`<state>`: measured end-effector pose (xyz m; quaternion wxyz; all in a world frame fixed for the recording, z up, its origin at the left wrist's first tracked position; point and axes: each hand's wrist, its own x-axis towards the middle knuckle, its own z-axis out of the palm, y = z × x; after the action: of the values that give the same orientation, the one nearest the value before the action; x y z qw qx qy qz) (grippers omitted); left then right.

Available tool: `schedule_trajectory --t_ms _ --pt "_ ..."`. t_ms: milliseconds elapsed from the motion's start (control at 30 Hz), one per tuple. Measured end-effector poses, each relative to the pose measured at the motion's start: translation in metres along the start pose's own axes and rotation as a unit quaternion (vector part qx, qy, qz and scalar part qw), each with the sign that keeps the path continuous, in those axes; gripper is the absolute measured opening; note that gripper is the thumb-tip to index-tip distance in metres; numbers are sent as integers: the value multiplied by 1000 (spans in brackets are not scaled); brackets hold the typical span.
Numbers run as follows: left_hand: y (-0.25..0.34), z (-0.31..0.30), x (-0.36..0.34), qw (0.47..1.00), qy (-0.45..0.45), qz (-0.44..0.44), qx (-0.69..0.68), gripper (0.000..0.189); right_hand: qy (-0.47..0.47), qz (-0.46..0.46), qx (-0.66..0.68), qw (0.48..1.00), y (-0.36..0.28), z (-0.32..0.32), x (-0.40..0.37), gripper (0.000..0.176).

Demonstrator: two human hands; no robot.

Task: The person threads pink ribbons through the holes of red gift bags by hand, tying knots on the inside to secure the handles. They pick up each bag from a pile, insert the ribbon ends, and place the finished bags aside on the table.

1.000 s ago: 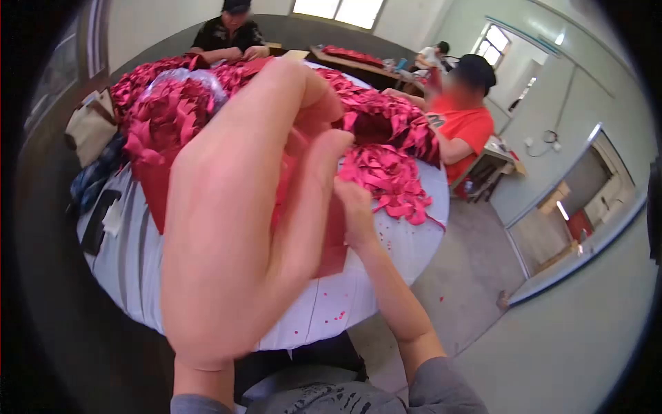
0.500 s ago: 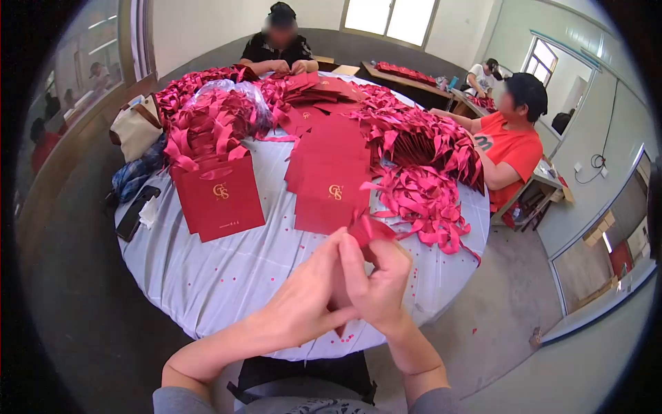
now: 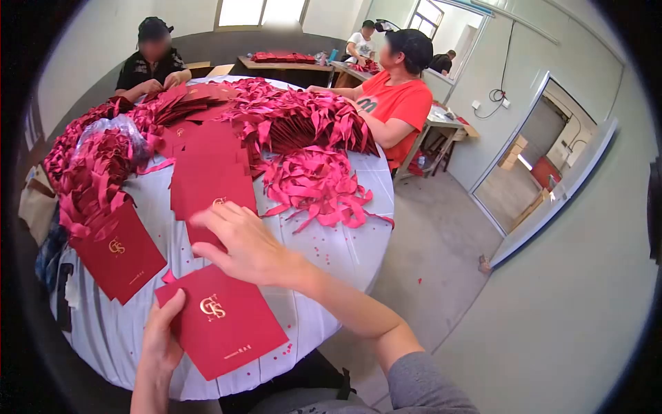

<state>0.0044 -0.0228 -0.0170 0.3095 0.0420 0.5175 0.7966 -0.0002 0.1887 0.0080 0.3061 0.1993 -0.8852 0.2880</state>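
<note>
Red bag [image 3: 231, 331], inside hidden, in the left of the hands [image 3: 162, 334]

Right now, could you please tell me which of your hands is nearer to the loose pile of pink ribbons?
Right. My right hand hovers just left of the ribbon pile; my left hand is farther off, gripping the red bag.

Table [image 3: 359, 244] cover: white, creased, sheet plastic or cloth, can't tell. On table: red bag [image 3: 222, 322] smooth, matt, paper-like, shiny gold print; pink ribbons [image 3: 314, 185] satiny. Beyond table: concrete-like matt floor [image 3: 441, 255].
</note>
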Motion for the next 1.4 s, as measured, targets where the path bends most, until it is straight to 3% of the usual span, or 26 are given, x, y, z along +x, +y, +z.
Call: schedule_trajectory --t_ms 67,133,200,367,433,467,533,567,633,667,700,767,900,1033,1133,1200,1233,1333,1367,1400 --pt "0 -11 5 1000 -3 -1 19 37 -148 60 35 987 11 -8 -9 21" --pt "0 -10 8 999 3 26 48 35 -153 69 32 985 15 -11 -14 20" --pt "-2 -3 10 997 6 48 51 34 -151 83 151 973 12 -18 -15 21" --pt "-3 -3 12 990 0 106 94 35 -111 39 138 983 2 -31 -18 17" --pt "-3 0 10 962 60 205 172 30 32 -80 41 995 -1 -23 -23 15" --pt "-1 0 10 943 82 246 207 30 60 -101 4 993 -5 -23 -25 14" --pt "-1 -19 7 819 144 372 411 31 64 -99 -9 993 -8 -24 -27 14" --pt "-1 -17 4 758 177 438 450 34 64 -100 -21 993 -9 -25 -29 15" --pt "4 -6 -6 610 145 523 578 38 69 -105 -31 992 -9 -21 -30 15" --pt "9 10 -12 555 128 525 632 38 71 -111 -37 991 -10 -19 -30 16" --pt "8 10 -10 555 128 527 631 38 71 -111 -39 990 -12 -19 -31 16" --pt "7 10 -4 497 122 529 677 36 81 -127 -53 987 -14 -20 -32 17" --pt "6 8 -2 527 105 535 652 31 55 -121 -66 989 -13 -22 -36 18" --pt "8 16 -2 524 109 537 652 26 88 -157 -36 983 -19 -22 -38 25" --pt "18 25 -10 552 85 519 646 27 84 -173 -24 981 -25 -18 -40 24" --pt "29 31 -20 615 21 454 645 25 73 -126 19 989 -28 -18 -41 21" --pt "33 34 -22 620 23 433 654 23 73 -122 19 990 -29 -18 -42 21" --pt "42 37 -27 614 35 433 658 20 61 -115 27 991 -27 -16 -44 20" --pt "46 32 -25 549 37 428 717 18 75 -146 18 986 -26 -15 -43 19" --pt "48 30 -23 544 32 437 715 18 88 -173 15 981 -25 -13 -42 19"
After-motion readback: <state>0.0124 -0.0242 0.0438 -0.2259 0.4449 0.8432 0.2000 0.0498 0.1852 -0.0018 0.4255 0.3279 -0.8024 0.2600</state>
